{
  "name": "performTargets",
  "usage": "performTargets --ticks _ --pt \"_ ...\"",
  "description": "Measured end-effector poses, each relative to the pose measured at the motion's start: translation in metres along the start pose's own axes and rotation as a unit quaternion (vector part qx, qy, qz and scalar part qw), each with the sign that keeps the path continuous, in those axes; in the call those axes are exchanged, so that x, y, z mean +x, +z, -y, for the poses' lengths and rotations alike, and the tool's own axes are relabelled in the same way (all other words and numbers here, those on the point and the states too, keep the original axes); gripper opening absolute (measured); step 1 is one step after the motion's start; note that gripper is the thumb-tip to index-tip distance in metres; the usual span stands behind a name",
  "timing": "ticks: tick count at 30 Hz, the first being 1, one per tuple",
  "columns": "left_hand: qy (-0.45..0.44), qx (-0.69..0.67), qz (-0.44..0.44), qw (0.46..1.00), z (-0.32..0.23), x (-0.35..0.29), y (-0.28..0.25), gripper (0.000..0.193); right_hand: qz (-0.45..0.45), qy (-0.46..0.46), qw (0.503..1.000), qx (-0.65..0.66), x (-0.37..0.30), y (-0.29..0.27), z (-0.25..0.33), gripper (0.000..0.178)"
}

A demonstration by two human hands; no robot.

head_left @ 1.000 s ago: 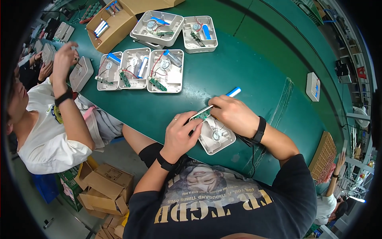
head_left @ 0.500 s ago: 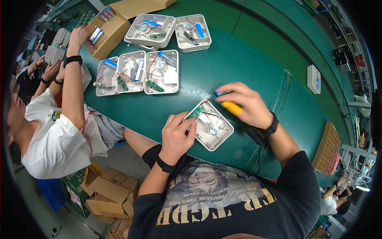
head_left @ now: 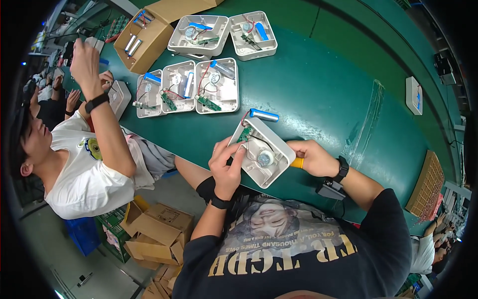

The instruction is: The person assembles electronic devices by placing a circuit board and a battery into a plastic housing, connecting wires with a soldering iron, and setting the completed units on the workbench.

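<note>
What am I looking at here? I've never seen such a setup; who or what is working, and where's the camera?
There's no robot: a person works with two bare hands. All the pictures come from one wide fisheye camera worn on their head, looking down, so straight edges bend.

The left hand holds the left side of an open white case. The right hand is at its right edge, a yellow piece in its fingers. Inside sits a green circuit board.

On the green table lie a blue cylinder, more open cases and a cardboard box. A co-worker sits on the left.
</note>
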State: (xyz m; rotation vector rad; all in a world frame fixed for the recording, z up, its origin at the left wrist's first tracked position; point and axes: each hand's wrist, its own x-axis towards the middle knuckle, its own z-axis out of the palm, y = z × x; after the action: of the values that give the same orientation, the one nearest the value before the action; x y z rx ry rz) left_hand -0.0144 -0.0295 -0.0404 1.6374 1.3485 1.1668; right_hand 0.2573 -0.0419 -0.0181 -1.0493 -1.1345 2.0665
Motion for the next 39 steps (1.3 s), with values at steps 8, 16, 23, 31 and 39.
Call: performTargets --ticks 8,16,23,31,39 --pt "-0.02 -0.013 -0.005 1.0 -0.001 -0.003 -0.001 0.019 -0.044 -0.078 0.976 -0.197 0.002 0.0 -0.009 0.021" --pt "0.0 0.021 -0.004 1.0 -0.002 -0.004 -0.001 0.019 -0.007 -0.131 0.916 -0.379 -0.005 -0.006 0.029 0.025" --pt "0.006 0.027 -0.021 0.999 -0.001 -0.004 0.006 0.02 -0.107 -0.184 0.862 -0.459 -0.017 -0.015 0.048 0.024" --pt "0.057 0.091 -0.024 0.994 -0.002 -0.002 0.006 0.018 -0.139 -0.233 0.731 -0.627 0.003 0.044 0.058 0.041" --pt "0.111 0.125 -0.038 0.985 -0.004 -0.006 0.016 0.018 -0.162 -0.197 0.749 -0.611 0.01 0.038 0.027 0.047"
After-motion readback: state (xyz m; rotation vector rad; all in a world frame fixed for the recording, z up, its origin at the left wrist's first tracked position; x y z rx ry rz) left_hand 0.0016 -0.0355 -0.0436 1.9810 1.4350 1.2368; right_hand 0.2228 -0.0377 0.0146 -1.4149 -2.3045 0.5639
